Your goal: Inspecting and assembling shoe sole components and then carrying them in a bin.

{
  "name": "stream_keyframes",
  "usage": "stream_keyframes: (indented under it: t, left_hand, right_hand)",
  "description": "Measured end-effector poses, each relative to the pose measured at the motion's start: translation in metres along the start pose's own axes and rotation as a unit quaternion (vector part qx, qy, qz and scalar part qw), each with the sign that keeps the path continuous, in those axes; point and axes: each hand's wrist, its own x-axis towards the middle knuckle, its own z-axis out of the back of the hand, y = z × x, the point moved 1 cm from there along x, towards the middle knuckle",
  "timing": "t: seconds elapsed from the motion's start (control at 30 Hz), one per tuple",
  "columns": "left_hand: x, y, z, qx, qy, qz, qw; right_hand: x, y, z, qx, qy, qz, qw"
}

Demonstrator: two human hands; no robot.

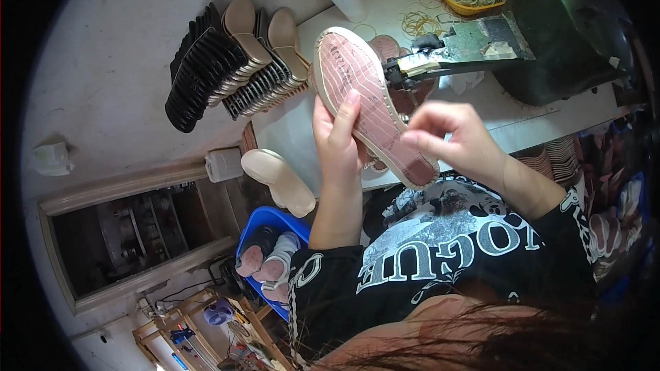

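A shoe sole piece (368, 106), pink with pale wavy lines and a cream rim, is held up at a slant in front of my chest. Small stitches or tacks line its edge. My left hand (338, 134) grips its left side, thumb lying over the pink face and fingers behind. Against the right edge, near the narrow heel end, my right hand (457, 137) has thumb and forefinger curled together in a pinch. Whatever they hold is too small to make out. Behind the sole, other pinkish pieces (412, 99) lie partly hidden on the white table (550, 120).
A green machine (577, 34) with an arm (467, 48) reaches over the table. Stacked black and beige soles (220, 62) stand at left, beside a cream sole pair (278, 178). Bottles (344, 0), a yellow basket (474, 7) of rubber bands and a blue crate (258, 223) surround me.
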Motion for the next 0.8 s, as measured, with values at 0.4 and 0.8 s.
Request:
stream_keyframes:
  t: [0.4, 0.8]
  left_hand:
    - [-0.057, 0.000, -0.012, 0.290, 0.004, -0.209, 0.934]
    - [-0.062, 0.003, -0.025, 0.284, -0.004, -0.204, 0.937]
  right_hand:
    - [0.004, 0.032, 0.004, -0.285, -0.041, 0.186, 0.940]
    - [0.007, 0.020, -0.004, -0.199, -0.063, 0.140, 0.968]
